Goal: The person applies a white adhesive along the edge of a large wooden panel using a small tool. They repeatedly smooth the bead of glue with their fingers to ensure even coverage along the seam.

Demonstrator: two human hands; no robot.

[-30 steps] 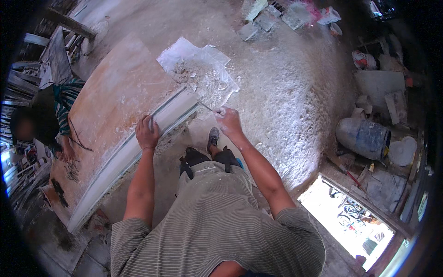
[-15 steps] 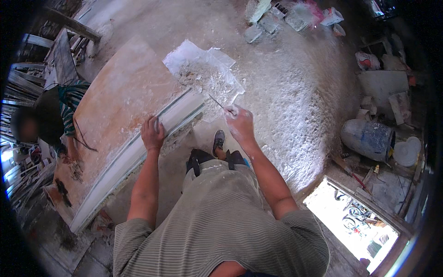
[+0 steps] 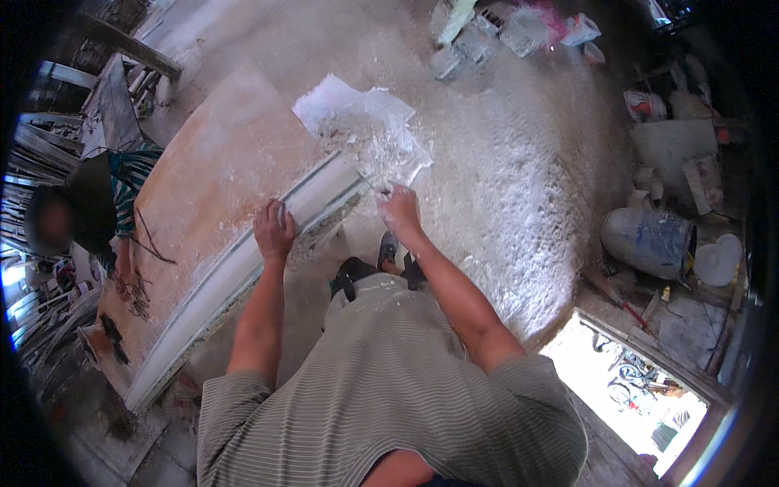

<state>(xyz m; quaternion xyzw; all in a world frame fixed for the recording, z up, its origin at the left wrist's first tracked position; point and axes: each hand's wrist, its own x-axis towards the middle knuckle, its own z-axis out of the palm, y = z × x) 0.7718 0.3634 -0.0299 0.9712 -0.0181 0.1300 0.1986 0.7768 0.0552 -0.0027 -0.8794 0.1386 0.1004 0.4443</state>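
Observation:
A long white plaster moulding [image 3: 243, 260] lies along the near edge of a big flat work board [image 3: 203, 178]. My left hand [image 3: 274, 230] presses down on top of the moulding near its middle. My right hand [image 3: 399, 204] is closed around a thin metal tool [image 3: 372, 187] whose tip reaches the moulding's far end. Past that end lies a white sheet [image 3: 357, 122] heaped with plaster crumbs.
Another person [image 3: 89, 203] in a striped top crouches at the board's left side. The floor [image 3: 519, 178] is coated in white plaster dust. A blue-smeared bucket [image 3: 649, 239], a white lid [image 3: 718, 264] and clutter stand at the right. White blocks [image 3: 454, 40] lie at the top. A bright doorway [image 3: 633, 381] opens lower right.
My right hand with the tool has moved a little along the moulding's far end. My left hand stays pressed on the moulding.

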